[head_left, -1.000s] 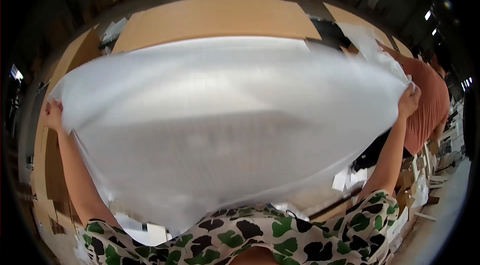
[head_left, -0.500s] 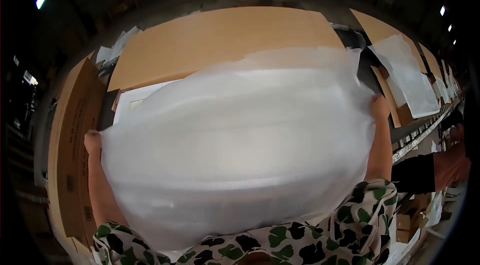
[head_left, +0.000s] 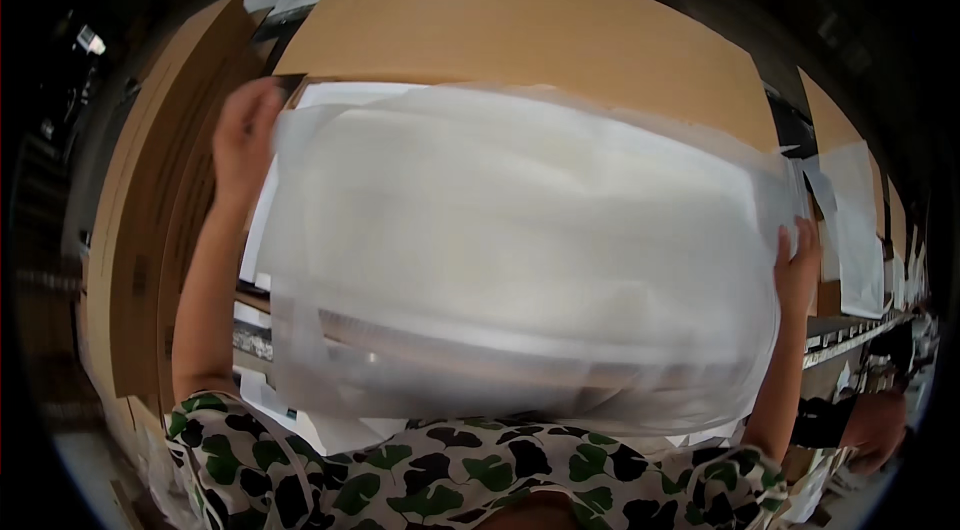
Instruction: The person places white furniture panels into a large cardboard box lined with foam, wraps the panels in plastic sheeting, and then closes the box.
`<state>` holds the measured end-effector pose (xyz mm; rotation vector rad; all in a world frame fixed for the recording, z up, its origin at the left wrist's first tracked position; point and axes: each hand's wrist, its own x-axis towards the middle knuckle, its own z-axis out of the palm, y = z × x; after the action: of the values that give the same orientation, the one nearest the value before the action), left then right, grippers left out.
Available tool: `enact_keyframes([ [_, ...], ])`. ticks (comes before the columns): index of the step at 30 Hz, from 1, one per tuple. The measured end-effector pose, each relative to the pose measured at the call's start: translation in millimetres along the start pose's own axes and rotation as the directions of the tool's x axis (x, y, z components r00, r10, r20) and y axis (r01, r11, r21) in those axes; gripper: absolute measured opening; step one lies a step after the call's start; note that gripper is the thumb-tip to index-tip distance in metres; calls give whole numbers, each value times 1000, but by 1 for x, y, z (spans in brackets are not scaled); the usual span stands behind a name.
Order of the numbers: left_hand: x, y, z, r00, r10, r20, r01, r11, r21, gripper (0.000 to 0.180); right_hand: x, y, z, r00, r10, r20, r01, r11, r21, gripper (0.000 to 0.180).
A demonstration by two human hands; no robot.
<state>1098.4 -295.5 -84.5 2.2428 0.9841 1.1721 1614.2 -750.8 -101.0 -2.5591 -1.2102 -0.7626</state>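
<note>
A translucent white packing sheet (head_left: 520, 220) is spread over a white-edged item (head_left: 372, 95) lying in an open cardboard box. The sheet's near part hangs down in front of me, blurred. At the sheet's upper left corner is my left hand (head_left: 243, 142), raised beside the box; motion smears its fingers, so whether it grips the sheet cannot be told. My right hand (head_left: 797, 265) rests along the sheet's right edge with its fingers stretched out and apart. Beyond the sheet, the box's wide brown flap (head_left: 520, 25) lies folded outward.
Tall brown cartons (head_left: 165, 200) stand close on the left. On the right, another open box holds a similar white sheet (head_left: 850, 220) beside a roller conveyor rail (head_left: 850, 342). Another person's arm (head_left: 875, 430) shows at the lower right.
My left hand has moved up and away from me along the sheet's left side. My right hand's fingers have opened. The sheet has settled lower over the item, and the view has shifted.
</note>
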Motion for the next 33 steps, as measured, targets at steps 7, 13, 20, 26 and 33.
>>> enact_keyframes([
  [7,-118,-46,-6,345,-489,801,-425,679,598,76,-115,-139,3,294,-142,945,-146,971,191,70],
  [13,-106,-64,-43,466,-537,703,-298,652,697,51,-86,-134,9,549,-365,752,-95,866,490,40],
  [20,-122,-110,-103,852,-371,369,-61,630,774,30,-49,-17,70,901,-102,422,59,992,113,45],
  [26,-83,-61,-81,730,-473,494,-309,416,855,18,-41,24,135,844,-9,536,36,999,-41,51],
  [33,-50,-29,131,634,-123,764,-336,846,415,49,1,-41,165,909,-186,374,170,983,75,49],
])
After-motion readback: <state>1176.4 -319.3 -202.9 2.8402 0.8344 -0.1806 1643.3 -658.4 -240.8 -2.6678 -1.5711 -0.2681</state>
